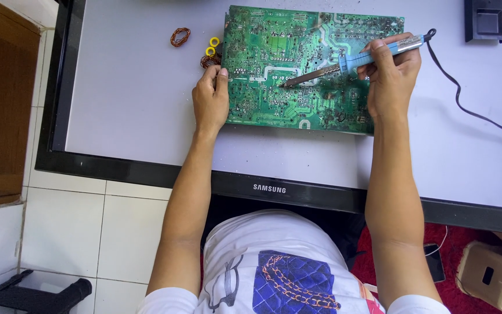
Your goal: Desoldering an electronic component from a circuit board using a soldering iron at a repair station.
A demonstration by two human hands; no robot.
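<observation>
On a flat monitor screen [135,116] used as a bench, the left hand [210,102] presses flat, steadying the green circuit board [268,52]; the right hand [391,78] pinches a blue soldering iron [355,61] pen-fashion, tip on the board.

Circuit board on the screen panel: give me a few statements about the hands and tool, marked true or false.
1. The right hand holds a blue-handled soldering iron with its tip on the green circuit board. True.
2. The left hand is lifted clear of the board. False: it rests at the board's left edge.
3. The board lies on a flat screen panel with a black frame. True.
4. The copper wire coil sits on top of the board. False: it lies on the panel, left of the board.
5. The iron has no cord. False: a black cable runs off to the right.
</observation>
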